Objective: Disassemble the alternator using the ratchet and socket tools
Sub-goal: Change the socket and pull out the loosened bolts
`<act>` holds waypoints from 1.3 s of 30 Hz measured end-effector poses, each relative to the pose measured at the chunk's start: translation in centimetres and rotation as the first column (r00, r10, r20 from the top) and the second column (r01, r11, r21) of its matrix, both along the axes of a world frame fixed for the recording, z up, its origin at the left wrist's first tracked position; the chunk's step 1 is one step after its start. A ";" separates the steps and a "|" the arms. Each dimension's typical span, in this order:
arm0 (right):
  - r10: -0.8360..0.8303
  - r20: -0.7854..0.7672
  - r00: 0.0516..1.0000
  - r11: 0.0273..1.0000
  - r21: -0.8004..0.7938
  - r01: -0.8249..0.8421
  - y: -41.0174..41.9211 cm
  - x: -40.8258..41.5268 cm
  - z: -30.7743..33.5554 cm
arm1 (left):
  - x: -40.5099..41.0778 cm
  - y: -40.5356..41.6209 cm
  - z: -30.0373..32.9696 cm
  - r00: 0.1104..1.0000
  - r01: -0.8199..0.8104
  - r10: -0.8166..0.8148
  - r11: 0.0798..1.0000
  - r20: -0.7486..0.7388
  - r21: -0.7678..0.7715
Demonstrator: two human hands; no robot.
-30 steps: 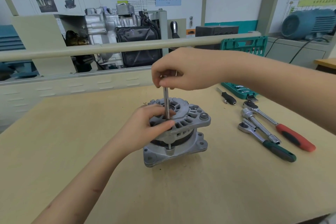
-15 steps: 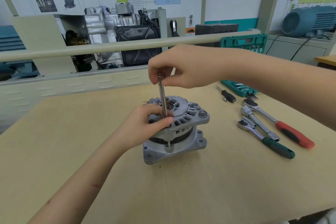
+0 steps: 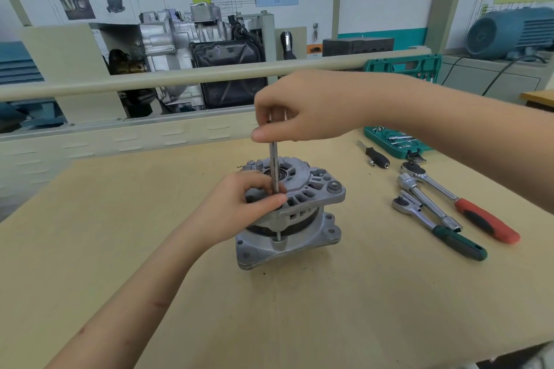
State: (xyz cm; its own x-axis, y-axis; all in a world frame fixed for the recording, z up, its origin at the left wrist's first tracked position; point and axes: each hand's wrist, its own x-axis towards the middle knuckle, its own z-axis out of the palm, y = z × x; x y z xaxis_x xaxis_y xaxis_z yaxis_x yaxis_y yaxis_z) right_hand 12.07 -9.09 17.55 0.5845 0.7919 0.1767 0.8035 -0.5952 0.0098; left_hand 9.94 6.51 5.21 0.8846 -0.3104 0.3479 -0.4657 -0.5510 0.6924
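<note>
A grey cast alternator (image 3: 302,219) stands upright on the wooden table (image 3: 359,302). A long thin steel bolt (image 3: 273,168) rises vertically from its left rim. My right hand (image 3: 299,108) pinches the top of the bolt from above. My left hand (image 3: 242,204) rests on the alternator's left side, thumb and fingers curled round the bolt's lower part. To the right lie a red-handled ratchet (image 3: 461,204), a green-handled ratchet (image 3: 440,228) and a chrome socket extension (image 3: 428,204).
A green socket case (image 3: 398,144) sits open at the table's far right, with a small black-handled driver (image 3: 376,156) beside it. A beige rail (image 3: 180,78) and an engine display (image 3: 195,48) stand behind the table. A blue motor (image 3: 509,30) is at the far right.
My right hand has drawn the bolt a little higher out of the alternator. My left hand stays on the housing around the bolt.
</note>
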 end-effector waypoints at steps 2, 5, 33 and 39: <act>0.007 0.064 0.998 1.000 0.009 -0.008 0.2 0.1 -0.2 | 0.0 0.0 0.0 1.000 0.000 0.000 1.000 0.007 0.005; 0.051 0.043 0.998 0.998 0.028 -0.052 0.2 0.1 -0.2 | 0.1 0.1 -0.1 1.000 -0.005 0.005 1.000 0.006 -0.001; 0.093 -0.049 0.994 0.994 0.058 -0.090 0.3 0.1 0.3 | -0.2 0.0 0.1 1.000 -0.007 0.007 1.000 -0.013 -0.019; -0.003 -0.089 0.996 0.999 0.042 0.007 0.1 0.3 0.2 | -0.2 0.0 0.1 1.000 0.007 -0.007 1.000 -0.015 -0.013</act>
State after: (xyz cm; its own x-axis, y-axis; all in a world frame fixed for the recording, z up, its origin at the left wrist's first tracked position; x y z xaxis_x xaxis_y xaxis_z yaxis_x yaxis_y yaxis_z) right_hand 12.39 -8.96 17.80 0.6033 0.7818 0.1572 0.7971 -0.5975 -0.0874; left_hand 9.73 6.54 5.26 0.8875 -0.3121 0.3390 -0.4592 -0.5384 0.7065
